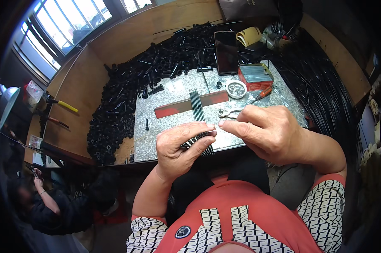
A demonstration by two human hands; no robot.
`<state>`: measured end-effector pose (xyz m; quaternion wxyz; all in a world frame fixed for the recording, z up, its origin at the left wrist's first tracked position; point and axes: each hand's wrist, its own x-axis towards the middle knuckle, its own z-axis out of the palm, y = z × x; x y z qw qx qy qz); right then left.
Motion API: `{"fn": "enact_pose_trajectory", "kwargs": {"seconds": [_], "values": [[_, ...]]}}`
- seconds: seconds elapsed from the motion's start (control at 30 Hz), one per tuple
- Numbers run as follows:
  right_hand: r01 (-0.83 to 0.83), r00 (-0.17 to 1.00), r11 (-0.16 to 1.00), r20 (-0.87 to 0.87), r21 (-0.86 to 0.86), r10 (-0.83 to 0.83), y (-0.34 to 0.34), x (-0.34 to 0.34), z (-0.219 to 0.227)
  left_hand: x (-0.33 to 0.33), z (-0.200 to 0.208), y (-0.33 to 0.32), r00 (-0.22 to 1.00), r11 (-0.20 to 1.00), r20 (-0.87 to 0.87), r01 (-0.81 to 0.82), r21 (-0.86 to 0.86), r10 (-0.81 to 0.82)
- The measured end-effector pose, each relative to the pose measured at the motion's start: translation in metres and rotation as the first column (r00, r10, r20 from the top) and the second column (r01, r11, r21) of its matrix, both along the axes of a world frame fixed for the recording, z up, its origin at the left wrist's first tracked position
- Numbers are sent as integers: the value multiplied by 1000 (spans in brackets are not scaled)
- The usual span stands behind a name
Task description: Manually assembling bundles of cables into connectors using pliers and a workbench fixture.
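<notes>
My left hand (180, 145) is closed around a bundle of thin black rods (197, 105). The rods lie side by side across a brown bar with red patches (169, 110) and their near ends pass under my fingers. Close to those fingertips, my right hand (268, 130) is closed in a pinch; whatever is between its fingers is too small to make out. Just beyond the right hand lie metal pliers (229, 113), partly hidden by it. A screwdriver with an orange handle (264, 92) rests behind them.
A speckled board (146, 145) covers the worktop. Black tubular parts (119, 97) heap up left and behind. A phone (226, 52) stands upright beside a red box of thin pieces (258, 86) and a white dish (236, 89). Long black rods (325, 88) fill the right. Another person (47, 202) sits lower left.
</notes>
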<state>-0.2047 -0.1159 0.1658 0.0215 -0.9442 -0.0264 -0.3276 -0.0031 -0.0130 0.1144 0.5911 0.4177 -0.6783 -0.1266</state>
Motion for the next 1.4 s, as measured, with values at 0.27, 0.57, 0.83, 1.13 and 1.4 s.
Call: {"fn": "enact_pose_trajectory", "kwargs": {"seconds": [0.27,0.57,0.83,1.13,1.4], "values": [[-11,1000,1000,-17,-22,11,1,2,4,4,0,-2,998,1000,56,-8,-26,9],[89,993,991,66,95,-96,4,7,4,10,-1,-4,994,998,107,40,-41,-35],[-24,1000,999,-6,-30,24,-4,5,14,9,2,-8,986,995,135,98,-20,-94],[-116,992,993,-37,5,117,-2,6,15,5,0,-12,968,988,247,72,-134,-37],[-240,965,880,3,411,262,7,29,14,-3,-22,-16,966,993,251,83,-84,-59]]}}
